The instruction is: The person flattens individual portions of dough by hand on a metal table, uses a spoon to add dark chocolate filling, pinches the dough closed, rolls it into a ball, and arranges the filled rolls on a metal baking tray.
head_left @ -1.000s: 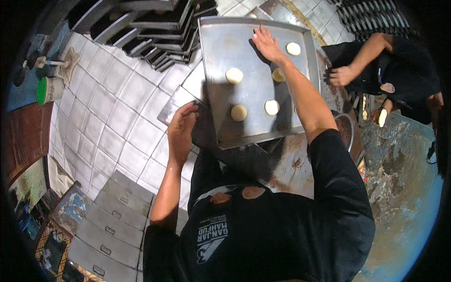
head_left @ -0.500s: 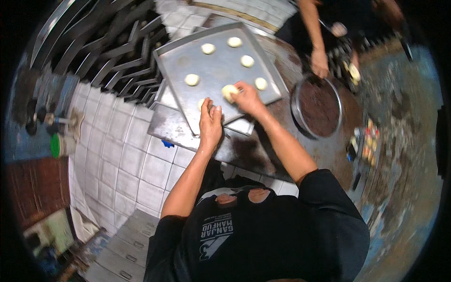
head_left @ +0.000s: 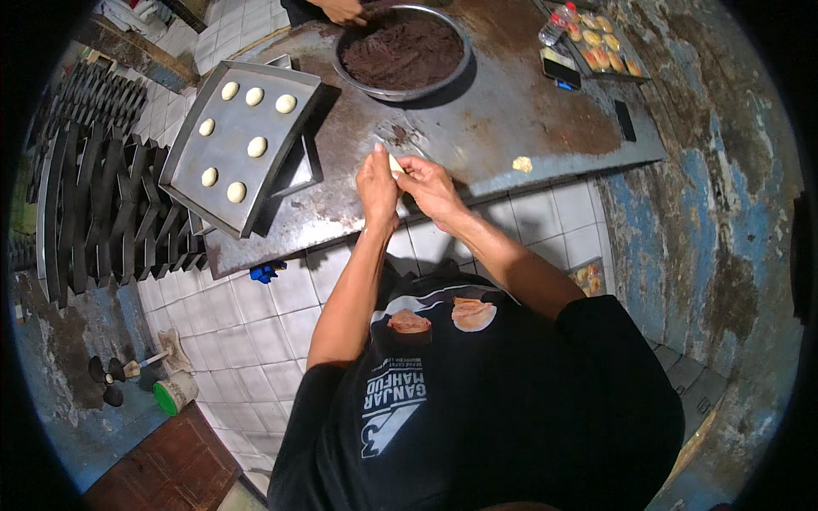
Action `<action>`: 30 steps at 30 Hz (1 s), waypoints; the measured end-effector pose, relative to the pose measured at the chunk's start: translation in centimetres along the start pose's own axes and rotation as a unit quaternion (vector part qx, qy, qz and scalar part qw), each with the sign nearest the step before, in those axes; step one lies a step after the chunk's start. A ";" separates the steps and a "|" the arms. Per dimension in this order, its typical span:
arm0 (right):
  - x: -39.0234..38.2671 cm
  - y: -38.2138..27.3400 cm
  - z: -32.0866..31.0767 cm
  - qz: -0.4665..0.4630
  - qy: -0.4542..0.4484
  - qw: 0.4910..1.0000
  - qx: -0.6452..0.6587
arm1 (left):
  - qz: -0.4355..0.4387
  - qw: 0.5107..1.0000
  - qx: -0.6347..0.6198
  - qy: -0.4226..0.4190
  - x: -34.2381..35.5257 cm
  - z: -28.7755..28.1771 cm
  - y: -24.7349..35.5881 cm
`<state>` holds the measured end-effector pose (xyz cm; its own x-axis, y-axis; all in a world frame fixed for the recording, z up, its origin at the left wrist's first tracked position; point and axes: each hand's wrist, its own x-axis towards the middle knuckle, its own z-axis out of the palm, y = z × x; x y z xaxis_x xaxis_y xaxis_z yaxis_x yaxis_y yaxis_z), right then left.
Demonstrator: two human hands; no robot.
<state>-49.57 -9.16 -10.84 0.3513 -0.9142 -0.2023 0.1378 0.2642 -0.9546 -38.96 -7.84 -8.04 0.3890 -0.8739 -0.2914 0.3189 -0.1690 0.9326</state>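
A pale piece of dough [head_left: 395,166] is pinched between my two hands, in front of the table's near edge. My left hand [head_left: 376,189] has its fingers closed about one side with the thumb up. My right hand [head_left: 431,191] grips the other side with bent fingers; my hands hide most of the piece. To the left, a metal baking tray [head_left: 183,152] carries several round dough balls [head_left: 257,146] set apart from each other. Beyond my hands stands a round metal bowl [head_left: 468,60] of dark brown filling [head_left: 402,53].
A co-worker's hand [head_left: 342,10] is at the bowl's far rim. A dough scrap [head_left: 521,163] lies on the metal table [head_left: 503,111]. Farther right are phones [head_left: 625,120], a plastic bottle [head_left: 552,31] and a tray of buns [head_left: 599,60]. Stacked dark metal trays [head_left: 102,200] stand left.
My hands have left the baking tray, where the dough balls they touched now lie. They have come together to its right around a piece of dough. The view has swung right.
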 end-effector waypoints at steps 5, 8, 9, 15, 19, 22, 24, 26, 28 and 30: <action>-2.6 -3.1 -3.4 -0.059 0.037 0.994 -0.081 | -0.057 0.998 -0.006 0.023 -1.5 -0.8 -3.8; -2.7 0.6 -3.5 -0.139 -0.013 0.934 -0.329 | -0.141 0.979 0.132 -0.067 -2.5 -5.3 -9.6; -2.3 2.7 -3.2 -0.238 -0.074 0.881 -0.403 | -0.083 0.974 0.192 -0.082 -2.1 -6.9 -12.0; 7.6 5.8 -6.2 -0.113 -0.026 0.922 -0.370 | -0.147 0.979 -0.074 -0.123 -0.5 -6.4 -7.1; 12.4 9.8 -8.6 -0.058 -0.010 0.789 -0.612 | -0.048 0.992 0.021 -0.118 4.5 -5.4 -2.6; 13.9 8.7 -6.6 -0.128 -0.036 0.820 -0.557 | -0.013 0.994 0.062 -0.089 9.2 -6.1 -0.6; 15.3 4.0 -5.3 -0.124 -0.056 0.873 -0.469 | 0.015 0.993 0.078 -0.091 12.1 -6.8 0.9; 17.4 -2.0 -4.7 -0.193 -0.063 0.847 -0.491 | 0.021 0.989 0.120 -0.083 14.8 -7.2 2.1; 21.8 -3.2 -5.1 -0.401 0.019 0.776 -0.486 | 0.079 0.979 0.166 -0.092 17.8 -7.1 2.2; 25.9 -3.6 -4.6 -0.205 -0.019 0.727 -0.655 | 0.103 0.967 0.218 -0.078 20.1 -6.7 2.8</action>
<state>-45.19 -35.17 -13.67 0.5585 -0.8177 0.1395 -0.7532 -0.5704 -0.3276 -24.41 -22.85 -12.74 0.2587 -0.9622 -0.0851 -0.1604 -0.1296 0.9785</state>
